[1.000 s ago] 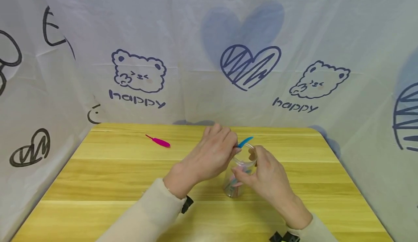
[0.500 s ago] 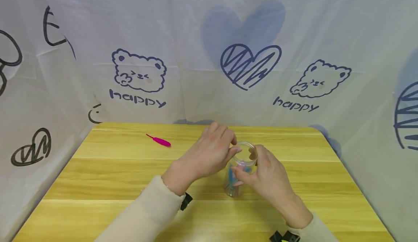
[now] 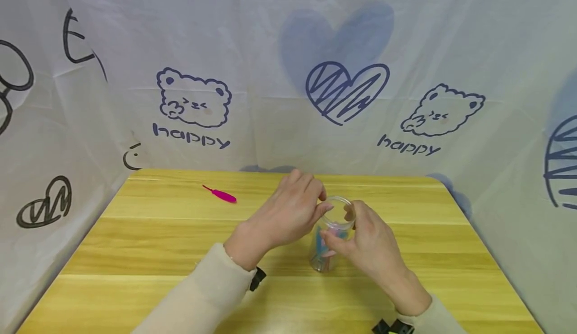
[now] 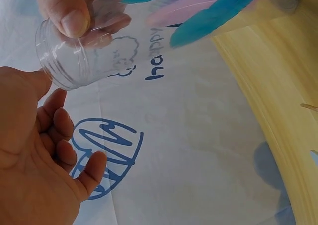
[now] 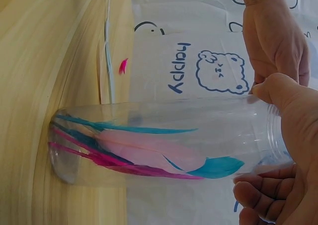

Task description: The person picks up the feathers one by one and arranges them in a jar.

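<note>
A clear plastic jar (image 5: 238, 118) stands upright on the table, with blue, pink and magenta feathers inside. In the right wrist view a pale pink feather (image 5: 149, 150) lies across a blue one. My right hand (image 3: 369, 239) grips the jar near its mouth, thumb on the near side and fingers round the far side. My left hand (image 3: 288, 209) is at the left of the rim, its thumb tip right at the rim. In the left wrist view the left fingers (image 4: 62, 123) are loosely curled with nothing between them.
A magenta feather (image 3: 224, 196) lies on the wooden table (image 3: 135, 254) at the back left. A white cloth (image 3: 270, 143) printed with bears and hearts hangs behind the table and at both sides. A thin pale strip (image 5: 108, 51) shows beyond the jar in the right wrist view.
A blue feather that stuck up out of the jar at my left fingers has dropped inside. My left hand has let go of it and stays beside the rim. The right hand keeps its grip.
</note>
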`<state>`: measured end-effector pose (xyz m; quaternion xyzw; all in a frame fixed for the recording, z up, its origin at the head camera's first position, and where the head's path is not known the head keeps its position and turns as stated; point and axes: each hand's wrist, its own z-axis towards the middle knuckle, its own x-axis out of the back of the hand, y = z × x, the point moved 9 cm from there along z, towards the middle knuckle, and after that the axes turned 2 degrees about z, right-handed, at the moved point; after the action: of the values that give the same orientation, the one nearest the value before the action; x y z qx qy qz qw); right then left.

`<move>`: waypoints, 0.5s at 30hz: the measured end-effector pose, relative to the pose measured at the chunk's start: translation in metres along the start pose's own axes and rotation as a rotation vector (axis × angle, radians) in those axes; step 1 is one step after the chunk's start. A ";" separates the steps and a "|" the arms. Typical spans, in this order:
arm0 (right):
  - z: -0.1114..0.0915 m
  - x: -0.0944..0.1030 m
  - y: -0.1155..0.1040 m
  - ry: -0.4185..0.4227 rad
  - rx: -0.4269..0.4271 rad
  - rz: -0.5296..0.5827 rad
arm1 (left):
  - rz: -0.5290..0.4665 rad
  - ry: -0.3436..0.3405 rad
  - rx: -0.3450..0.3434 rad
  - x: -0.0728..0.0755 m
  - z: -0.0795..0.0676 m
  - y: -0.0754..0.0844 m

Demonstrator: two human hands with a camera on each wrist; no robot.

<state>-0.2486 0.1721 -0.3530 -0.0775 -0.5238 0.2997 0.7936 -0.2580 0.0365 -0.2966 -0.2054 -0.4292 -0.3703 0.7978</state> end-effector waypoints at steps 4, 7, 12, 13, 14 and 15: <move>0.000 -0.001 0.001 -0.007 -0.010 0.004 | 0.028 0.029 -0.008 0.000 -0.003 -0.002; 0.000 -0.001 0.002 -0.011 -0.017 0.003 | 0.041 0.030 0.025 -0.002 -0.008 -0.011; 0.000 -0.001 0.002 -0.014 -0.023 0.005 | 0.010 -0.003 0.139 -0.004 -0.026 -0.037; 0.000 -0.001 0.003 -0.015 -0.026 0.008 | 0.005 -0.008 0.158 -0.004 -0.031 -0.042; 0.000 -0.001 0.003 -0.017 -0.028 0.010 | 0.003 -0.011 0.172 -0.005 -0.036 -0.048; 0.000 -0.001 0.003 -0.016 -0.029 0.010 | 0.002 -0.015 0.187 -0.005 -0.040 -0.053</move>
<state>-0.2498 0.1739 -0.3552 -0.0890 -0.5341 0.2967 0.7866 -0.2791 -0.0215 -0.3227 -0.1332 -0.4676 -0.3265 0.8106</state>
